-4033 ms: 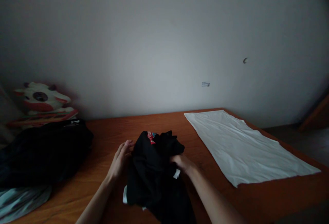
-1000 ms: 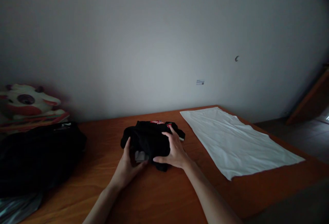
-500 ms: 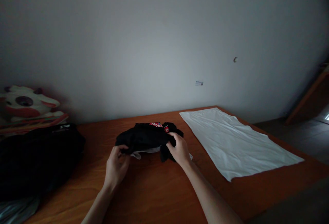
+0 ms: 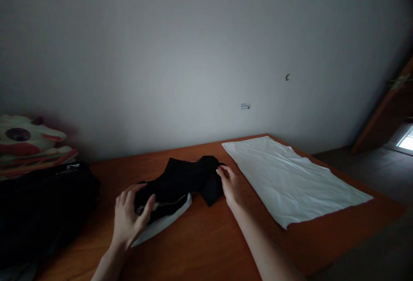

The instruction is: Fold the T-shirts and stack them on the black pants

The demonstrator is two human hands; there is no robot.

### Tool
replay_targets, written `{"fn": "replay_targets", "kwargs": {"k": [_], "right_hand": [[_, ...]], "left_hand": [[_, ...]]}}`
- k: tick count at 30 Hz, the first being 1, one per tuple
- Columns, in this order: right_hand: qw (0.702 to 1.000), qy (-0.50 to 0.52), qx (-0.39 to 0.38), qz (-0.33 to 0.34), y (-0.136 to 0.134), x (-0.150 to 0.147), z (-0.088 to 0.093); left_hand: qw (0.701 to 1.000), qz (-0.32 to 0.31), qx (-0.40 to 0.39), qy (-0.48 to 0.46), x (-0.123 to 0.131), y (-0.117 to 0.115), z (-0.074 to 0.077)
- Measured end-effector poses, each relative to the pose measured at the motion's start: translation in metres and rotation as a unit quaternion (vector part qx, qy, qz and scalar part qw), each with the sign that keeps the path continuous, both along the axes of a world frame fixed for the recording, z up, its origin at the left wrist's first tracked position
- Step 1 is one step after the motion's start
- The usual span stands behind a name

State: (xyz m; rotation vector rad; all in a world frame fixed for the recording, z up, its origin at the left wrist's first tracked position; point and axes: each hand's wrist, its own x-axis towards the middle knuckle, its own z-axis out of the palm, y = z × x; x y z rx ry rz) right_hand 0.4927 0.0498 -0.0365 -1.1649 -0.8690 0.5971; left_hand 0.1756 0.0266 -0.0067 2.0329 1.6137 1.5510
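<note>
A crumpled black garment lies on the wooden table, and its exact kind cannot be told. A white layer spreads from under its lower left edge. My left hand is at the garment's left end, thumb and fingers apart, with the dark cloth between them. At the right end, my right hand pinches a bit of the black cloth between thumb and fingers. To the right of that hand, a white cloth lies spread out with slight wrinkles.
A dark pile of clothing covers the left side of the table. Behind it sits a cow-like plush toy. A pale wall rises along the table's back edge, and a wooden door stands at far right.
My left hand has moved left and down and its fingers have spread. The garment is stretched wider, the red label has gone out of sight, and more white layer shows. The view has shifted slightly.
</note>
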Motion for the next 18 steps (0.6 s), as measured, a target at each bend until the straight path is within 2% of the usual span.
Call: {"fn": "replay_targets", "kwargs": {"k": [2, 4, 6, 9, 11, 13, 16, 18], "right_hand": [[0.999, 0.000, -0.030, 0.038, 0.001, 0.002, -0.001], [0.997, -0.013, -0.041, 0.067, -0.005, 0.001, 0.003], [0.989, -0.067, -0.027, 0.128, -0.015, -0.004, 0.008], [0.946, -0.235, 0.027, 0.222, -0.029, -0.011, 0.010], [0.926, -0.323, 0.040, 0.192, -0.030, -0.015, 0.005], [0.930, -0.350, 0.022, 0.114, -0.025, -0.015, -0.001], [0.955, -0.295, 0.010, 0.009, -0.013, -0.008, -0.007], [0.973, -0.223, 0.035, -0.048, -0.008, -0.001, -0.006]], "left_hand": [[0.993, -0.021, -0.029, 0.109, 0.006, 0.003, -0.011], [0.982, -0.031, -0.085, 0.167, 0.011, 0.006, -0.021], [0.978, -0.030, -0.117, 0.170, 0.011, 0.009, -0.027], [0.985, -0.008, -0.148, 0.089, 0.003, 0.010, -0.023], [0.988, 0.024, -0.153, 0.014, -0.003, 0.008, -0.013], [0.988, 0.065, -0.128, -0.053, -0.006, 0.004, -0.002], [0.982, 0.114, -0.087, -0.125, -0.004, -0.003, 0.011], [0.980, 0.112, -0.067, -0.148, -0.002, -0.007, 0.013]]}}
